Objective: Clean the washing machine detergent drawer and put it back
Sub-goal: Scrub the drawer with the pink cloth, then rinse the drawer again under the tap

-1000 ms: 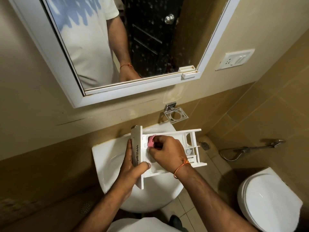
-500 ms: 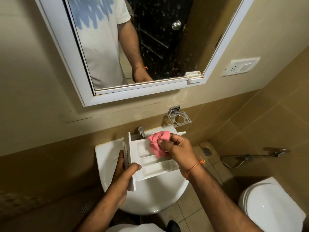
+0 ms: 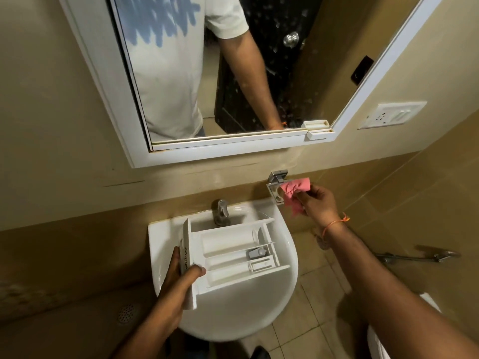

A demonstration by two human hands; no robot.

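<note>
Head view: the left hand (image 3: 178, 278) grips the detergent drawer (image 3: 233, 252) by its front panel over the washbasin (image 3: 259, 307), long axis running rightward. The right hand (image 3: 317, 204) pinches a pink cloth (image 3: 295, 193) up-right, well apart (nearer the wall holder (image 3: 276, 181)).

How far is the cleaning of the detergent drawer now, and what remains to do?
Wiping looks finished or paused: the right hand holds the pink cloth away from the drawer, beside the metal wall holder. The left hand grips the detergent drawer by its front panel over the sink. Putting it back remains; no washing machine is in view.
</note>
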